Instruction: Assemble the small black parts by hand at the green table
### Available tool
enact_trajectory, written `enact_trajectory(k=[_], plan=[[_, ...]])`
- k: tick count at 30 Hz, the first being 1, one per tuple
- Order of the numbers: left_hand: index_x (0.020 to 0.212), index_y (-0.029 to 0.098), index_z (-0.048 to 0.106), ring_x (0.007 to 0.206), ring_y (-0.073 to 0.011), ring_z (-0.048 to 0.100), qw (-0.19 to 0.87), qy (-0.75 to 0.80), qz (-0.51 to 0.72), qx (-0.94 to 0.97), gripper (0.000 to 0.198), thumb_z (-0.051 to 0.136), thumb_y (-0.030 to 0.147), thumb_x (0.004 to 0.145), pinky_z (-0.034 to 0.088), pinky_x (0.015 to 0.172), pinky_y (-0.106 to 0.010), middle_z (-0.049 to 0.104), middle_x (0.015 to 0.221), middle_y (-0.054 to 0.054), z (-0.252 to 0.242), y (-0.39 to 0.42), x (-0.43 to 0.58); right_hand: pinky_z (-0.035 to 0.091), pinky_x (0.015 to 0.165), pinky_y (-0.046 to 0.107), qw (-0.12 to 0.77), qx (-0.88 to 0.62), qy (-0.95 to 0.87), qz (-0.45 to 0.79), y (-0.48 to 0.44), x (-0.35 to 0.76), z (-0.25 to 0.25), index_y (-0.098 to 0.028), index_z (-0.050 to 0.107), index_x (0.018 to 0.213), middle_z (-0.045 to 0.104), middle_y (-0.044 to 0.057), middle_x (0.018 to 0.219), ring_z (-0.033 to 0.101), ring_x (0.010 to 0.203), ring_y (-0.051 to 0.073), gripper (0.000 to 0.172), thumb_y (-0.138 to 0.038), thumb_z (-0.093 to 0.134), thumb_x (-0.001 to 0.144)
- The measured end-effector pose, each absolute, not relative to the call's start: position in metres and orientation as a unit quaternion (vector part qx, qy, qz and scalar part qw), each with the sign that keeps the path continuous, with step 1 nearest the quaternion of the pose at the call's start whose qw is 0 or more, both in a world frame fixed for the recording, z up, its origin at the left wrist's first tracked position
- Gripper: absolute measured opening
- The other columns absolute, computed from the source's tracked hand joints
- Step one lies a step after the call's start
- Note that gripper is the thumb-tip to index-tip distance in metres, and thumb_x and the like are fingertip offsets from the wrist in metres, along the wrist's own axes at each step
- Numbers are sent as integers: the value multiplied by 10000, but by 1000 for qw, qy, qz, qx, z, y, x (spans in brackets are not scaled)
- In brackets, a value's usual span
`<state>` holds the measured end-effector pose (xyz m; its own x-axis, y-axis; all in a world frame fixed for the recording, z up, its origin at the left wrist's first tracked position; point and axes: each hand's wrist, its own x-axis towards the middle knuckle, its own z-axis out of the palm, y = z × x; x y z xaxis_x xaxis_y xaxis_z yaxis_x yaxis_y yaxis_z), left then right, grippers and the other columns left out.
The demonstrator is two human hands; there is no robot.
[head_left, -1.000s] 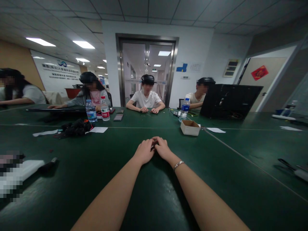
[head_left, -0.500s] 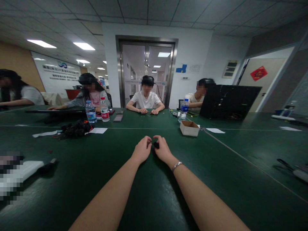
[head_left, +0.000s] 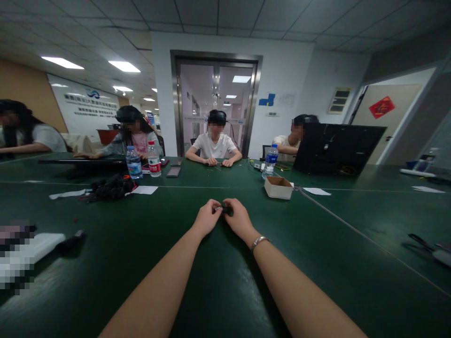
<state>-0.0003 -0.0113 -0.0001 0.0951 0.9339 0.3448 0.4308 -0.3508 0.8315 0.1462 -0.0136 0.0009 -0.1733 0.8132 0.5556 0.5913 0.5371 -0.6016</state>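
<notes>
Here, your left hand (head_left: 206,219) and right hand (head_left: 240,218) pinch a small black object (head_left: 227,211); eleven o'clock: red-labelled plastic bottle (head_left: 154,162), lettering blurred.

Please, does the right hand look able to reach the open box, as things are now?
Probably yes: the box stands ahead and to the right of the right hand, and nothing visible blocks the way between. However, that hand seems to hold a small dark item.
</notes>
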Motion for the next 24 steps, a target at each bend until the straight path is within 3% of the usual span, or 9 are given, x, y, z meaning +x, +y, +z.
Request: enact_trajectory(k=[5, 24], plan=[[862, 196, 605, 815, -152, 630, 302, 491, 468, 670, 127, 554, 276, 777, 483, 787, -281, 675, 864, -31, -1, -13, 1, 463, 834, 322, 440, -483, -743, 142, -16, 150, 2, -185, 639, 866, 575, 39, 912, 562, 869, 159, 229, -72, 560, 682], [859, 193, 634, 758, -149, 620, 328, 492, 447, 671, 207, 537, 359, 782, 472, 724, -265, 674, 804, -20, -4, -5, -5, 459, 813, 304, 426, -470, -756, 163, -14, 151, 4, -209, 650, 952, 600, 26, 947, 569, 872, 147, 243, -109, 568, 746]])
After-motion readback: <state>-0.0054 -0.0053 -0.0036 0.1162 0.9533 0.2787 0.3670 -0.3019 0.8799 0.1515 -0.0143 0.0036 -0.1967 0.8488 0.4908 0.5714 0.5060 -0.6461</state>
